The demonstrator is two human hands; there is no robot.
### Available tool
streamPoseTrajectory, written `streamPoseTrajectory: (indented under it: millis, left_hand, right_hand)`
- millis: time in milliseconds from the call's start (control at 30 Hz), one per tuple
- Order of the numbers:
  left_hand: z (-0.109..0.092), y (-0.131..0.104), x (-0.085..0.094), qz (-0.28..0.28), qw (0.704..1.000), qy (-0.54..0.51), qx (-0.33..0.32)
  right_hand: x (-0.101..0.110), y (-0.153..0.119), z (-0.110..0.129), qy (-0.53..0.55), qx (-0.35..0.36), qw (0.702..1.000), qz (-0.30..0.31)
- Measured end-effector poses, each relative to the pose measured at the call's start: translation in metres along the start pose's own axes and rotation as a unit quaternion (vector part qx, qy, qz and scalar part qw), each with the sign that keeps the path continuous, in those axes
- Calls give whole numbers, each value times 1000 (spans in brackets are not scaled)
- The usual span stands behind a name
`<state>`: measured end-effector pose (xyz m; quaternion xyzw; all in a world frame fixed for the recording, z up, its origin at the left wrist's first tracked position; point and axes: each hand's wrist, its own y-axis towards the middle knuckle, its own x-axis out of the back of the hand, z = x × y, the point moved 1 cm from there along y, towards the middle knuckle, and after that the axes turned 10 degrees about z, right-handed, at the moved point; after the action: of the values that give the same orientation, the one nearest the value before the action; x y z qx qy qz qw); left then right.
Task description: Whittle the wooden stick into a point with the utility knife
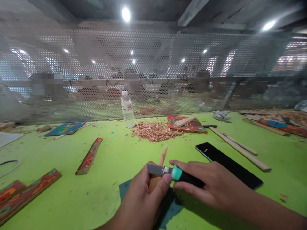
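A pointed wooden stick [163,156] is gripped in my left hand [144,195], its whittled tip facing away from me. My right hand [211,183] is closed around the black and teal handle of a utility knife [177,173]. The knife's blade lies across the stick, and my left thumb is pressed close to the blade's base. Beneath my hands is a dark green sheet [171,207] with a ragged edge. The lower part of the stick is hidden by my left hand.
Wood shavings [154,131] are heaped ahead, beside a water bottle [128,110]. A black phone [227,164] and a hammer [240,148] lie to the right. Painted wooden strips [89,156] are on the left. Behind the green table [105,195] stands a perforated metal screen [153,67].
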<state>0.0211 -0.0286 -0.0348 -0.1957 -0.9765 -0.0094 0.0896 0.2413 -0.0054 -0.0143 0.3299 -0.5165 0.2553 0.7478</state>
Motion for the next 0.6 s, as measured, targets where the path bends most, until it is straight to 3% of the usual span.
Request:
streamPoseTrajectory:
  millis: [167, 333, 600]
  left_hand:
    - [-2, 1, -1, 5, 1000, 1, -5]
    - [-2, -1, 0, 5, 998, 53, 36]
    - [-4, 0, -1, -3, 999, -26, 28]
  right_hand:
    - [-3, -1, -1, -8, -21, 999, -40]
    - [5, 2, -8, -16, -61, 995, -82]
    - [6, 2, 1, 49, -7, 998, 36]
